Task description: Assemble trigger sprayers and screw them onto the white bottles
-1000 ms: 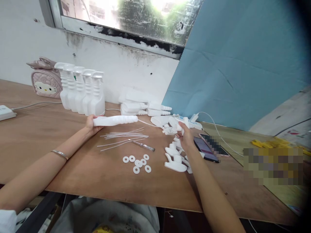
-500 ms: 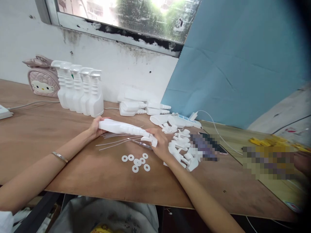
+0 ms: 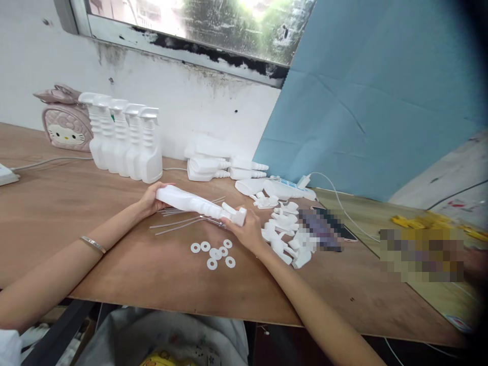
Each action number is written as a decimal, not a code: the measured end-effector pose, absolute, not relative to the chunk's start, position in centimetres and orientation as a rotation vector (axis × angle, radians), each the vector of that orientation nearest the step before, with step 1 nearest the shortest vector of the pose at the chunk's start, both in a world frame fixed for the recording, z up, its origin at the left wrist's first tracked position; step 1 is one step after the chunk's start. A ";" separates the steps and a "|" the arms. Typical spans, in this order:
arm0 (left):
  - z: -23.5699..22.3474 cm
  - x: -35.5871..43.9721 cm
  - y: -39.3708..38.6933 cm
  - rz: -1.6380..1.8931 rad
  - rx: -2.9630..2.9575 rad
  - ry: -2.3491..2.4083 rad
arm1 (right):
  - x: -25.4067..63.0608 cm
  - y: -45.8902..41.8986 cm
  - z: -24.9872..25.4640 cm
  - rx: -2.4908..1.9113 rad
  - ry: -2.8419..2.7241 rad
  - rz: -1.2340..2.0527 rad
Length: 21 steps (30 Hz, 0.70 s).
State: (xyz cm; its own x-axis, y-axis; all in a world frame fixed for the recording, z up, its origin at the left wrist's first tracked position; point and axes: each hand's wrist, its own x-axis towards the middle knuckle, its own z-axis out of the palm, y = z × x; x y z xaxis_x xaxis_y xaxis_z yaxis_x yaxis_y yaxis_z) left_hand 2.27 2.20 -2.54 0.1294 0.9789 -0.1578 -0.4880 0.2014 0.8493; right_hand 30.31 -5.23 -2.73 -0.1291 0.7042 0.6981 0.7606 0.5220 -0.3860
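Observation:
A white spray bottle (image 3: 186, 200) lies nearly level between my two hands, just above the table. My left hand (image 3: 151, 199) is closed round its base. At the other end, my right hand (image 3: 246, 227) grips the white trigger sprayer head (image 3: 237, 215), whose trigger lever now points up and away from me. Thin clear tubes (image 3: 175, 223) lie on the table beneath the bottle, next to a pair of metal scissors or tweezers (image 3: 213, 220), partly hidden. Several flat white washers (image 3: 215, 253) are scattered in front of my hands.
Several assembled spray bottles (image 3: 129, 147) stand at the back left beside a pink bag (image 3: 66, 129). Empty-looking bottles (image 3: 208, 168) lie stacked by the wall. Loose sprayer heads (image 3: 284, 229) are piled right of my right hand, near a phone (image 3: 343, 231) and a power strip (image 3: 293, 185).
My right hand has turned the sprayer head, so its trigger lever has swung from the near side to the far side. My left hand stays on the bottle's base.

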 end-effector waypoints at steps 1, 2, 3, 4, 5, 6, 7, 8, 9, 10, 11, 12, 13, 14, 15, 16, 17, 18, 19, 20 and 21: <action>-2.5 2.3 2.2 1.222 0.733 0.842 | 30.3 -5.2 -2.7 -1.271 -1.834 -0.013; -2.5 2.2 2.1 1.227 0.734 0.833 | 30.3 -5.3 -2.7 -1.315 -1.805 0.058; -2.5 2.2 2.1 1.229 0.736 0.824 | 30.2 -5.3 -2.6 -1.340 -1.772 0.131; -2.5 2.2 2.1 1.226 0.739 0.812 | 30.2 -5.2 -2.5 -1.353 -1.729 0.195; -2.5 2.2 2.1 1.218 0.747 0.799 | 30.2 -5.2 -2.4 -1.361 -1.683 0.248; -2.6 2.2 2.0 1.206 0.764 0.784 | 30.2 -5.2 -2.2 -1.365 -1.642 0.295; -2.6 2.2 2.0 1.192 0.790 0.771 | 30.2 -5.1 -2.1 -1.364 -1.612 0.338; -2.7 2.2 2.0 1.179 0.820 0.760 | 30.2 -5.0 -2.0 -1.360 -1.589 0.380; -2.7 2.2 1.9 1.168 0.853 0.751 | 30.3 -4.9 -1.9 -1.351 -1.567 0.429; -2.8 2.2 1.9 1.156 0.888 0.744 | 30.3 -4.8 -1.9 -1.336 -1.540 0.492; -2.7 2.2 1.8 1.141 0.926 0.736 | 30.4 -4.7 -1.9 -1.317 -1.505 0.567; -2.7 2.1 1.8 1.125 0.974 0.728 | 30.4 -4.6 -2.0 -1.294 -1.457 0.646; -2.6 2.0 1.8 1.114 1.026 0.719 | 30.4 -4.4 -2.1 -1.272 -1.403 0.723; -2.5 1.9 1.7 1.109 1.080 0.712 | 30.4 -4.3 -2.2 -1.250 -1.350 0.796; -2.5 1.9 1.7 1.114 1.126 0.710 | 30.4 -4.2 -2.3 -1.229 -1.303 0.860; -2.4 1.8 1.6 1.124 1.158 0.710 | 30.4 -4.2 -2.3 -1.209 -1.267 0.912; -2.3 1.8 1.6 1.142 1.182 0.721 | 30.4 -4.1 -2.4 -1.196 -1.238 0.952; -2.3 1.8 1.5 1.164 1.202 0.740 | 30.4 -4.1 -2.5 -1.188 -1.215 0.981; -2.2 1.9 1.4 1.187 1.221 0.762 | 30.3 -4.0 -2.5 -1.186 -1.199 0.999; -2.1 2.0 1.2 1.207 1.242 0.782 | 30.3 -4.0 -2.5 -1.186 -1.186 1.008; -1.9 2.2 1.1 1.222 1.264 0.797 | 30.4 -4.0 -2.5 -1.188 -1.177 1.010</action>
State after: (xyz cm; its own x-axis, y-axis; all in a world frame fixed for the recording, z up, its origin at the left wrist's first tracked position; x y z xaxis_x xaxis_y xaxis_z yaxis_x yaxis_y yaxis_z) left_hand 2.16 1.09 -1.91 0.2276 0.9581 0.1739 -0.2273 -0.1214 0.9662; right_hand 30.35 -4.02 -2.46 0.1341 0.9828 0.1269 0.0239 0.1248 -0.9919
